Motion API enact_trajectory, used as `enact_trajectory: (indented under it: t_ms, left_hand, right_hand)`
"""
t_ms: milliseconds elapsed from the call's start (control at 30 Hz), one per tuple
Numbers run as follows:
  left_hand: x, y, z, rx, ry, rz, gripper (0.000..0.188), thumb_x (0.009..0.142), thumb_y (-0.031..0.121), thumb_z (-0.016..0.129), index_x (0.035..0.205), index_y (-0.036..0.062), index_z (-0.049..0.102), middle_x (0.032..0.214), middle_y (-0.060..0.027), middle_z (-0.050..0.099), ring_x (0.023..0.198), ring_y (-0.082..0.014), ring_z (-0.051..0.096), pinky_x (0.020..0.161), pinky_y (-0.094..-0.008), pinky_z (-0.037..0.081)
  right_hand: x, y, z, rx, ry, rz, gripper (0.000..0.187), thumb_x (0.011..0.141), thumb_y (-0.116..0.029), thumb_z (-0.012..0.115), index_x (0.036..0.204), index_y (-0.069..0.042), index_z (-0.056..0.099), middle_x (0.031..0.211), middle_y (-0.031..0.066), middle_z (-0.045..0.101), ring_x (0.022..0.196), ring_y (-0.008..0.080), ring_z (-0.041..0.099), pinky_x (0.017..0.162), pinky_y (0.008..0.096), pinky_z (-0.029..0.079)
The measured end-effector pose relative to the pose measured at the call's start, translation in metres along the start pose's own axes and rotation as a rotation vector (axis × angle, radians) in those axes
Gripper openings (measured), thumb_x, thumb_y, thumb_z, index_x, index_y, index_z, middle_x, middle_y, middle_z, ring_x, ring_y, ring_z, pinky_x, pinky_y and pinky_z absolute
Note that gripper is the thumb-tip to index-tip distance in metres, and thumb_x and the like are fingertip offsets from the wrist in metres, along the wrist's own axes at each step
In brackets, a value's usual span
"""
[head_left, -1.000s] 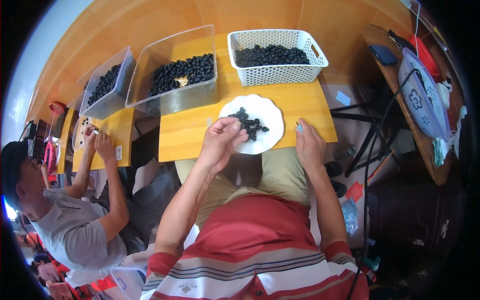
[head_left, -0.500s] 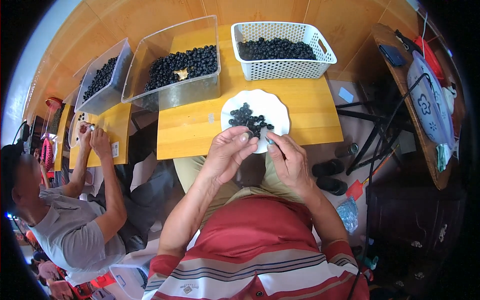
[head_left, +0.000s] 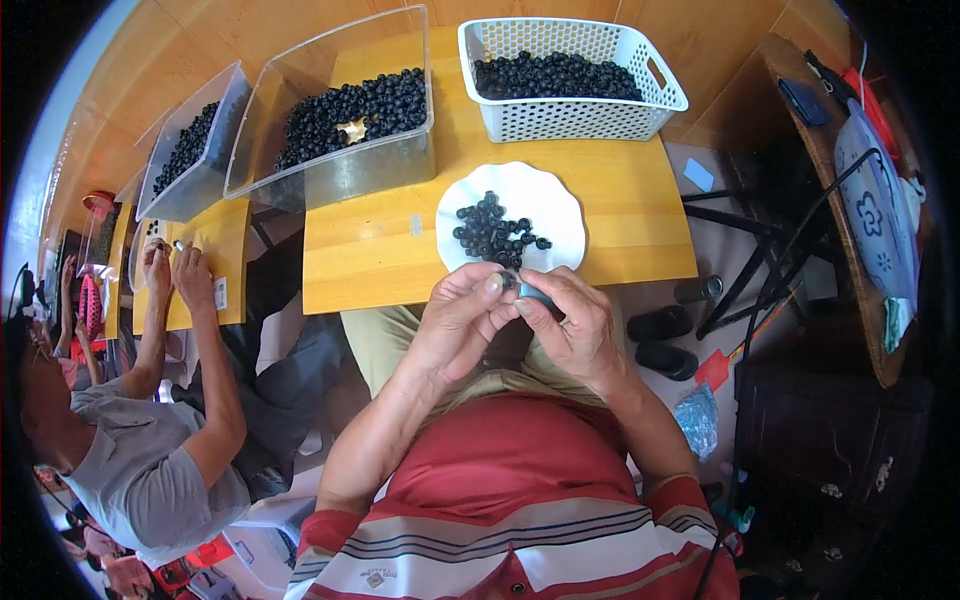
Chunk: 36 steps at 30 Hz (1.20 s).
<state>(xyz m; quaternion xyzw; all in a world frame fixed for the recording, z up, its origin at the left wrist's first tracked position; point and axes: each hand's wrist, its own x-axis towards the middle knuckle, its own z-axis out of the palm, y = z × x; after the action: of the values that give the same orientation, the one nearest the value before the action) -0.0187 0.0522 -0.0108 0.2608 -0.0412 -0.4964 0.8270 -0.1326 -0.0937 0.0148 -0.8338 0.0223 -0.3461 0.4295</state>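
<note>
Okay — left hand [head_left: 462, 312] pinches a dark bead [head_left: 508, 281] over the near rim of the plate [head_left: 560, 225], right hand [head_left: 572, 322] meeting it with a blue tool [head_left: 534, 294]; hands partly cover rim. Loose beads [head_left: 492, 232] on plate, white basket [head_left: 572, 121] behind, clear bin [head_left: 372, 170] behind-left.

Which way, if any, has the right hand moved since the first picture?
Yes: against the table, the right hand has moved left, away from the right edge, and back toward the near edge.

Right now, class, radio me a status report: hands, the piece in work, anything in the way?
Left hand pinching black bead-like piece. Right hand gripping small blue object close by. White scalloped plate just beyond. No obstruction visible between hands.
</note>
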Motion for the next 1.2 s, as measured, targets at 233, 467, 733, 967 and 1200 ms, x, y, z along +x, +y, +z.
enact_trajectory:
  t_ms: [233, 467, 733, 967, 1200]
  left_hand:
    - [0.0, -0.006, 0.004, 0.007, -0.001, -0.002, 0.014, 0.1, 0.01, 0.066, 0.112, 0.0047, 0.07, 0.106, -0.0089, 0.074, 0.094, -0.0174, 0.071, 0.086, -0.0342, 0.061]
    - [-0.002, -0.013, 0.004, -0.004, 0.05, -0.016, 0.015, 0.1, 0.01, 0.067, 0.114, 0.0067, 0.069, 0.107, -0.0082, 0.074, 0.092, -0.0159, 0.07, 0.086, -0.0331, 0.06]
    - [-0.003, -0.016, 0.005, 0.055, 0.057, -0.01, 0.016, 0.1, 0.011, 0.067, 0.115, 0.0052, 0.07, 0.105, -0.0075, 0.073, 0.094, -0.0155, 0.07, 0.085, -0.0323, 0.06]
    - [-0.007, -0.015, 0.013, 0.08, 0.039, 0.002, 0.015, 0.101, 0.011, 0.066, 0.114, 0.004, 0.069, 0.104, -0.0086, 0.073, 0.091, -0.0161, 0.07, 0.083, -0.0312, 0.06]
    - [-0.016, -0.017, 0.027, 0.141, -0.125, 0.034, 0.013, 0.101, 0.012, 0.066, 0.11, 0.0036, 0.069, 0.099, -0.0088, 0.072, 0.084, -0.015, 0.068, 0.08, -0.0321, 0.059]
  right_hand:
    - [-0.002, 0.007, -0.003, 0.003, -0.006, 0.0, 0.029, 0.09, -0.01, 0.077, 0.115, 0.001, 0.068, 0.086, 0.0141, 0.069, 0.07, 0.0279, 0.069, 0.06, 0.0361, 0.053]
    - [-0.006, 0.011, -0.005, 0.006, -0.024, 0.002, 0.03, 0.09, -0.013, 0.077, 0.116, -0.001, 0.069, 0.086, 0.0133, 0.069, 0.069, 0.0277, 0.069, 0.059, 0.0363, 0.053]
    - [-0.01, 0.015, -0.006, 0.003, 0.001, 0.007, 0.03, 0.088, -0.014, 0.079, 0.114, -0.002, 0.07, 0.084, 0.013, 0.068, 0.067, 0.0278, 0.068, 0.058, 0.0365, 0.052]
    - [-0.009, 0.011, -0.013, 0.041, -0.022, 0.007, 0.03, 0.086, -0.013, 0.08, 0.112, -0.001, 0.071, 0.082, 0.013, 0.068, 0.067, 0.0282, 0.068, 0.058, 0.0365, 0.052]
    - [-0.004, 0.016, -0.02, 0.101, 0.06, 0.216, 0.024, 0.091, -0.01, 0.076, 0.111, 0.002, 0.072, 0.089, 0.0165, 0.071, 0.076, 0.0274, 0.071, 0.067, 0.0342, 0.054]
